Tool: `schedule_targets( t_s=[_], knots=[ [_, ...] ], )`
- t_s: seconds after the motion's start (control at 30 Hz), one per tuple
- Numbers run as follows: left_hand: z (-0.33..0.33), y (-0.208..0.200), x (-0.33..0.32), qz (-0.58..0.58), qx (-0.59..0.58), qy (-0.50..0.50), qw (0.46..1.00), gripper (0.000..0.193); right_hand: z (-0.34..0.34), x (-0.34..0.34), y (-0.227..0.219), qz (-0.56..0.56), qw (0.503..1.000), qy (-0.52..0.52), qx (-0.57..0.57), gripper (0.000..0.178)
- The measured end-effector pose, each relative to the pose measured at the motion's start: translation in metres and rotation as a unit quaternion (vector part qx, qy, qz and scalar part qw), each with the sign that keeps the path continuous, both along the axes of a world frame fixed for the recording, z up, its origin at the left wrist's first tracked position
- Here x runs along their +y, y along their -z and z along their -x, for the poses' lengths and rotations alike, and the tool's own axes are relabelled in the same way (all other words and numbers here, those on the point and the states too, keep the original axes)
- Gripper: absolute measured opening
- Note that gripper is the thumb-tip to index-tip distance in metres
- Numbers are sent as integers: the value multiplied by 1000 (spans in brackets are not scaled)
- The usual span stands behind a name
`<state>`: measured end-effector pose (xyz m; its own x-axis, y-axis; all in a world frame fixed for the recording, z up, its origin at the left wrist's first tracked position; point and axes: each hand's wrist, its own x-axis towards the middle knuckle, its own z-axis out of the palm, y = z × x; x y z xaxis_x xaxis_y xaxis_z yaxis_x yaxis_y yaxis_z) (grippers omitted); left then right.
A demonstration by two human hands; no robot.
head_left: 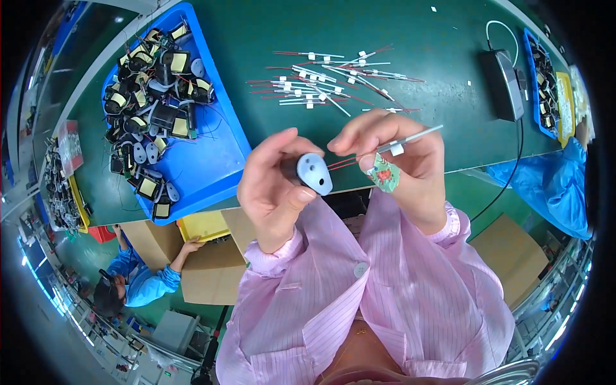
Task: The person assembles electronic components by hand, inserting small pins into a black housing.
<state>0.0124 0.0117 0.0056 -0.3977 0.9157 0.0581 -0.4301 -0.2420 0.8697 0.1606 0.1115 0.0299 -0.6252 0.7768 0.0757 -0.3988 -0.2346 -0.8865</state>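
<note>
My left hand (273,186) grips a small grey-blue plastic part (314,173) with two holes in its flat face, held above the near edge of the green table (385,19). My right hand (398,160) pinches a thin white-sleeved lead with red wires (398,142); the red wire ends point at the part's holes. A patterned plaster wraps one right fingertip (385,174). Both pink sleeves come up from the bottom of the picture.
A blue tray (218,154) of black and yellow coil parts sits at the left. Several loose white-sleeved leads (327,80) lie on the table beyond my hands. A black box (502,83) with a cable stands at the right, beside another blue tray (545,77). A person in blue (144,282) bends over cardboard boxes below left.
</note>
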Motion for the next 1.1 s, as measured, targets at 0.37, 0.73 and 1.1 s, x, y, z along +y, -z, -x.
schedule_targets(
  t_s=[0.37, 0.73, 1.1],
  knots=[
    [3, 2, 1, 1, 22, 86, 996, 63, -1, 4, -7, -81, 995, 27, -55, 15],
    [4, 2, 5, -26, 393, -64, 917, 48, 2, 3, -14, -172, 978, 53, -104, 17],
    [2, 5, 2, -43, 378, -77, 921, 49, 2, 0, -28, -301, 934, 34, -191, 9]
  ],
)
